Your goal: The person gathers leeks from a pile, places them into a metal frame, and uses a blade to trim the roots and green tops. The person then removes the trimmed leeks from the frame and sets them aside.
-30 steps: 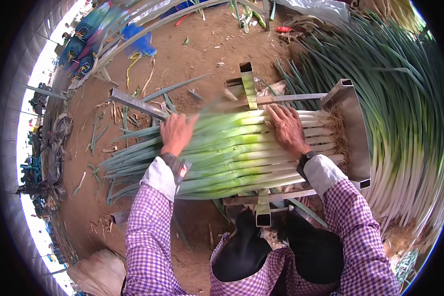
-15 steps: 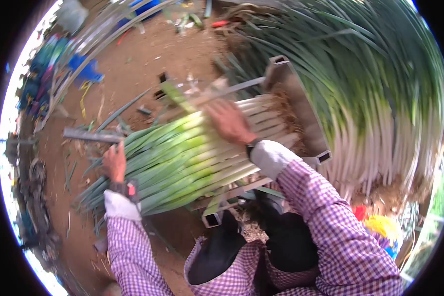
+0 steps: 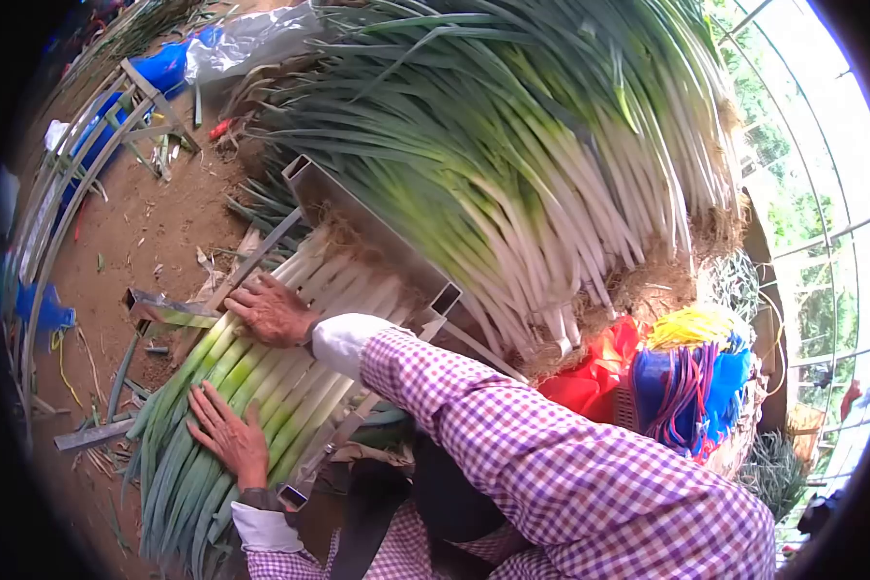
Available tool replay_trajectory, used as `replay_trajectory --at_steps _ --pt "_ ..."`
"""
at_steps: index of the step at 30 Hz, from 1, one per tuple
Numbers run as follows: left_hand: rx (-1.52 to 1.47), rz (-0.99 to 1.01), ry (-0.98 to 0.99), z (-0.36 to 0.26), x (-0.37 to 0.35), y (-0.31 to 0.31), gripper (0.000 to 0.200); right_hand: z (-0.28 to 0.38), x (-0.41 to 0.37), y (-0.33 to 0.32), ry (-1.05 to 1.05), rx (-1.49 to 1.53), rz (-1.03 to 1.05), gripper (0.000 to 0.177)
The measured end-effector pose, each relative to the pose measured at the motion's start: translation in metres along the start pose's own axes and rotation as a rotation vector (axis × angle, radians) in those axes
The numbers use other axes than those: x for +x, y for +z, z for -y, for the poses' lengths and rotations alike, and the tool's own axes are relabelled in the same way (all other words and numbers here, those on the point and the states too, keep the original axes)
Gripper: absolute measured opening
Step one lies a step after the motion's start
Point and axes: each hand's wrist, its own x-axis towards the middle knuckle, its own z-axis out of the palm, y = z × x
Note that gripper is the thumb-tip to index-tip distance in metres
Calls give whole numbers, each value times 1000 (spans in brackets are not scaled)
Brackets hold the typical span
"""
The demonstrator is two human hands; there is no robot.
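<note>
Down on the leek row (image 3: 285, 391), two-handed!

Holds the left hand (image 3: 230, 437) flat on the leaves (image 3: 169, 483), with fingers spread, unclamped. Farther up, rests the right hand (image 3: 271, 309) over pale stalks (image 3: 348, 280), nearer the roots (image 3: 343, 232); can't tell if clamped. Has the row directly beneath both, slanting lengthwise from lower left to upper right, root end beside a metal plate (image 3: 377, 235). Faces a leek heap (image 3: 551, 164) beyond!

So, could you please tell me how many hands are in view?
2: the right hand on the paler part of the leeks in the rack, the left hand on their greener part. No other hand shows.
</note>
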Motion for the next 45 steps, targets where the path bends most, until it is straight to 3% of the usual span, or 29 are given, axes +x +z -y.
replay_trajectory --at_steps 6,9,10,11,13,17,18,20,21,23,24,25,27,28,29,31,32,36,41,42,43,45 --pt "76 67 -36 -2 2 0 92 2 5 -18 -18 -10 170 92" --pt "131 43 -43 -4 2 -1 90 16 -17 -51 4 119 168 84" --pt "111 42 -37 -4 2 1 90 23 -24 -72 -35 106 77 77" --pt "94 41 -30 -2 2 4 90 27 -36 -94 1 236 119 69" --pt "96 43 -26 1 3 8 91 36 -72 -131 28 329 -27 59" --pt "120 17 -21 17 15 47 98 49 -176 -258 306 556 -159 45" --pt "119 52 -12 23 19 52 99 40 -202 -270 566 1098 -348 40" --pt "14 134 9 30 24 39 101 15 -259 -306 849 1472 -607 31" --pt "-112 185 22 35 29 27 99 -35 -302 -296 653 816 -529 33" --pt "-368 287 46 56 49 13 96 -74 -348 -330 841 228 -493 33" --pt "-531 88 181 79 60 42 84 -99 -372 -335 905 207 -522 33" --pt "-640 133 168 76 54 17 79 -124 -393 -335 970 188 -550 33" --pt "-857 225 147 47 48 -95 70 -158 -424 -351 1002 218 -448 30" --pt "-908 171 199 33 44 -132 65 -168 -430 -358 1015 230 -397 29" --pt "-958 116 249 19 38 -167 60 -171 -427 -366 1070 181 -383 30" --pt "-1167 193 212 -28 11 -251 58 -166 -418 -378 1178 81 -355 32" --pt "-1228 195 260 -53 -5 -287 56 -170 -420 -372 1087 -93 -440 34" --pt "-1367 165 524 -156 -76 -370 50 -183 -429 -354 1061 -262 -384 50" --pt "-1636 503 623 -260 -132 -362 47 -169 -425 -342 995 -332 -426 71" --pt "-1667 534 621 -277 -138 -346 47 -181 -429 -340 1060 -45 -382 76" --pt "-1699 566 621 -289 -142 -329 47 -172 -421 -343 1068 -159 -365 77" --pt "-1424 564 591 -301 -147 -306 47 -144 -411 -348 1083 -393 -330 80"
